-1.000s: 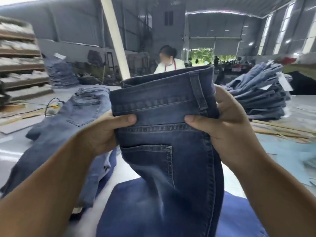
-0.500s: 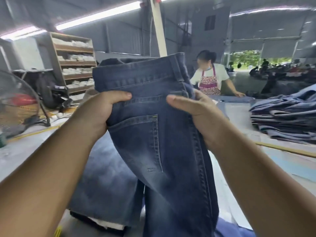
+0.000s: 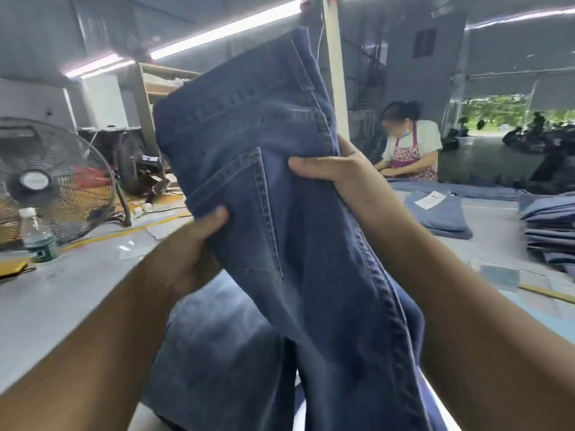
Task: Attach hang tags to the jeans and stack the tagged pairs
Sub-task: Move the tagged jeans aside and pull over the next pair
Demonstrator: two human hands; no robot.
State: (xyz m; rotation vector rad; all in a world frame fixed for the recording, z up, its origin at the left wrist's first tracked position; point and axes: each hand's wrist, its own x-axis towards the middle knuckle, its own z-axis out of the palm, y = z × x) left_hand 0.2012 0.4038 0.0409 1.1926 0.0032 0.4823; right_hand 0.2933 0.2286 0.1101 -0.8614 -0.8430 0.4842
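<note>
Both hands held a pair of dark jeans [image 3: 280,231] up over the table [image 3: 71,293]. The left hand [image 3: 189,256] gripped the fabric below the back pocket, and the right hand [image 3: 345,175] pinched it at the seat seam. The jeans ran lengthwise upward, waistband tilted up and right, legs hanging toward the viewer. Beyond stood a capped water bottle [image 3: 37,237], contents unclear, a fan [image 3: 53,181], folded jeans bearing a tag [image 3: 435,213] and a stack [image 3: 550,228].

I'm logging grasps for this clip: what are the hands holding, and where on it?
Both grip one pair of dark blue jeans, lifted up. The left hand pinches by the back pocket's lower edge; the right hand grips the folded edge below the waistband.
</note>
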